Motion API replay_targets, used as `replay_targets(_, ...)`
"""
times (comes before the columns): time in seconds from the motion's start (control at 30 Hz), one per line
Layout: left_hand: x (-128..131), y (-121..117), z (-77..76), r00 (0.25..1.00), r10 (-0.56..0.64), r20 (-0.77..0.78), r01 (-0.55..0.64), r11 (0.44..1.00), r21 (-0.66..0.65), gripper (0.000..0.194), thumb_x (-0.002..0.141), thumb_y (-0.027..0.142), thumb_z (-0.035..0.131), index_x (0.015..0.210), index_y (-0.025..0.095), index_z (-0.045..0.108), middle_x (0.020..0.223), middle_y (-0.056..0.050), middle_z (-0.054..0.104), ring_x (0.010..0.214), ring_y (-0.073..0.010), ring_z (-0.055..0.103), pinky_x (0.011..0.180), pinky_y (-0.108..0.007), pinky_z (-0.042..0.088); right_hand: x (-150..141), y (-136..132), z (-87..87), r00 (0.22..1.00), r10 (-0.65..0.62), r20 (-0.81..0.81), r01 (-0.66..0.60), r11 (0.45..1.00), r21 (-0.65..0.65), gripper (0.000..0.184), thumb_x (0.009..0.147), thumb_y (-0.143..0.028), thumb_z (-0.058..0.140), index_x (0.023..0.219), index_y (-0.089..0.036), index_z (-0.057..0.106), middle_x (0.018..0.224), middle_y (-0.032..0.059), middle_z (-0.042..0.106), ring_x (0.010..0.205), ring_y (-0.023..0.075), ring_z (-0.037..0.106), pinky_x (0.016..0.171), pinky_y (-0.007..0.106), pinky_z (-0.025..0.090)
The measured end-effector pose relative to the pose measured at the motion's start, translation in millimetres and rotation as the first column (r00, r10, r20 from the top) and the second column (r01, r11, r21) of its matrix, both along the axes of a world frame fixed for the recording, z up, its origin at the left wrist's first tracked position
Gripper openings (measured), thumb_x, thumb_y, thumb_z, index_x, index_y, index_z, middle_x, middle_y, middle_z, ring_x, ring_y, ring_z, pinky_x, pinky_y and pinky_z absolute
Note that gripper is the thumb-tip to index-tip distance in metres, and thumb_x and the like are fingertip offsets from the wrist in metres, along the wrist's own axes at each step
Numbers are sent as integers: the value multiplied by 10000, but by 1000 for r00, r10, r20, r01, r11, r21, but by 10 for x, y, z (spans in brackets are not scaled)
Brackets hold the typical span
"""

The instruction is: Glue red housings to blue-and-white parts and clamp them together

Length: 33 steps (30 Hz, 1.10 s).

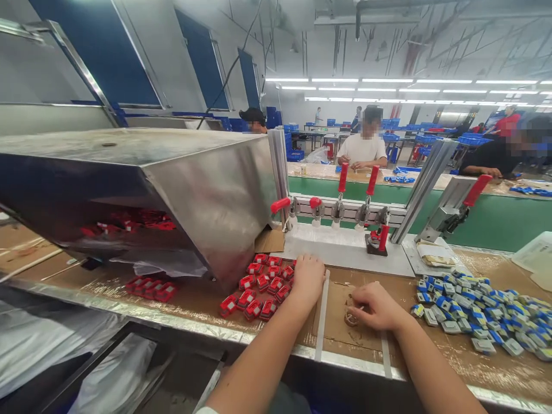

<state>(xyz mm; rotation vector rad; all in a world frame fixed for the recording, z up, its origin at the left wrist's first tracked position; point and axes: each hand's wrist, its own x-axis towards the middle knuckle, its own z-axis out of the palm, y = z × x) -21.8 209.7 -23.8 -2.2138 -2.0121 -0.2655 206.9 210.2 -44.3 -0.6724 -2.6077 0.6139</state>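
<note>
Upper left: tall blue panels. Upper right: rows of lit strip lights. Right of centre, farther back: person in white shirt at green-fronted bench. Right edge: translucent tub. Lower left: pale, creased sheeting.

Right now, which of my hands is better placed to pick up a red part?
Probably your left hand: it is at the edge of the red parts, while your right hand is farther off, over the brown cardboard.

Brown bench; red parts atop
</note>
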Motion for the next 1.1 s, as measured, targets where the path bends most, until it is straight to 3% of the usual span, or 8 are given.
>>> replay_targets(0.1, 17, -28, 34, 999, -32, -18, 32, 999, -8, 94, 863, 202, 722, 936, 141, 724, 953, -160, 715, 1008, -331, 602, 879, -438, 386, 13, -7, 27, 1000, 7, 21, -7, 1000, 3, 436, 969, -401, 534, 616, -211, 363, 571, -28, 437, 563, 137, 340, 594, 299, 220)
replay_targets(0.3, 3, -93, 43, 1000, -6, 15, 6, 1000, -4, 287, 871, 248, 725, 1135, 158, 658, 1062, -142, 716, 1077, -325, 597, 930, -436, 381, 81, 10, 93, 997, 22, 72, -19, 999, -46, 429, 944, -389, 556, 598, -213, 372, 553, -30, 424, 535, 131, 327, 573, 301, 219)
replay_targets(0.57, -59, -117, 52, 948, -23, 318, -17, 992, 125, 350, 897, 174, 640, 1244, 207, 626, 1167, -104, 650, 1047, -270, 633, 933, -403, 480, 121, -15, 100, 996, 59, 64, -54, 995, -88, 367, 872, -213, 600, 574, -203, 387, 550, -33, 434, 528, 119, 341, 555, 286, 228)
replay_targets(0.63, -9, -31, 62, 822, -119, 558, 41, 988, 149, 338, 890, 167, 637, 1225, 210, 635, 1193, -87, 621, 1007, -218, 646, 894, -345, 521, 127, -15, 91, 997, 48, 59, -43, 996, -78, 364, 895, -227, 600, 586, -203, 410, 559, -32, 449, 528, 119, 345, 557, 288, 230)
replay_targets(0.73, 161, 150, 22, 415, -170, 894, 179, 979, 103, 356, 862, 207, 662, 1216, 197, 630, 1170, -76, 614, 941, -161, 641, 761, -262, 543, 119, -24, 85, 999, 25, 42, -23, 999, -47, 354, 953, -298, 586, 636, -208, 457, 587, -27, 488, 546, 126, 384, 573, 291, 248)
replay_targets(0.9, 464, 366, -128, -259, 133, 957, 382, 924, -25, 452, 817, 416, 741, 1175, 169, 619, 987, -57, 642, 686, -83, 509, 529, -173, 397, 59, -24, 82, 999, 28, 19, -27, 999, -32, 261, 1010, -375, 546, 804, -218, 576, 710, 1, 585, 650, 155, 511, 622, 283, 315)
replay_targets(1.0, 553, 411, -199, -436, 211, 875, 402, 916, -21, 487, 810, 516, 741, 1125, 162, 631, 960, -63, 652, 601, -60, 416, 467, -163, 277, 46, 8, 84, 999, 36, 36, -35, 999, -30, 321, 1034, -406, 510, 779, -221, 575, 719, 13, 586, 656, 164, 516, 625, 288, 321)
replay_targets(1.1, 616, 373, -199, -425, 243, 872, 310, 944, -112, 449, 873, 592, 626, 1010, 164, 635, 810, -20, 618, 513, -54, 344, 449, -175, 225, 70, -55, 88, 994, 97, 48, -95, 995, -36, 404, 1049, -424, 475, 703, -229, 546, 679, 22, 570, 627, 168, 507, 610, 301, 316)
